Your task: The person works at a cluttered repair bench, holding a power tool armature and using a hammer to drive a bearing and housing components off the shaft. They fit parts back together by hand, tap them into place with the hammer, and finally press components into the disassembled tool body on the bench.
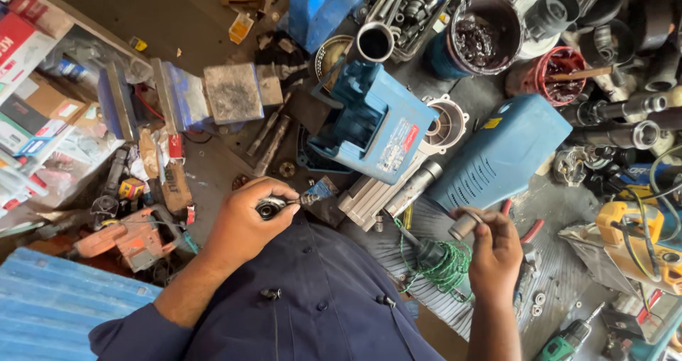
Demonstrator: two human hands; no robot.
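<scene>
Left hand (245,222) pinches small metal shaft part (273,206) above dark blue shirt (320,304). Right hand (497,251) closed around short grey metal cylinder (463,226), beside green wire coil (444,261), below blue tool housing (373,123).

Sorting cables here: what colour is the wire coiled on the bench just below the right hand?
Green; the coiled wire shows plainly in the head view, beside the right hand.

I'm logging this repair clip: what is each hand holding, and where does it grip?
The left hand grips a small round metal part by its body, shaft pointing out. The right hand pinches a short metal cylinder at its lower end.
</scene>
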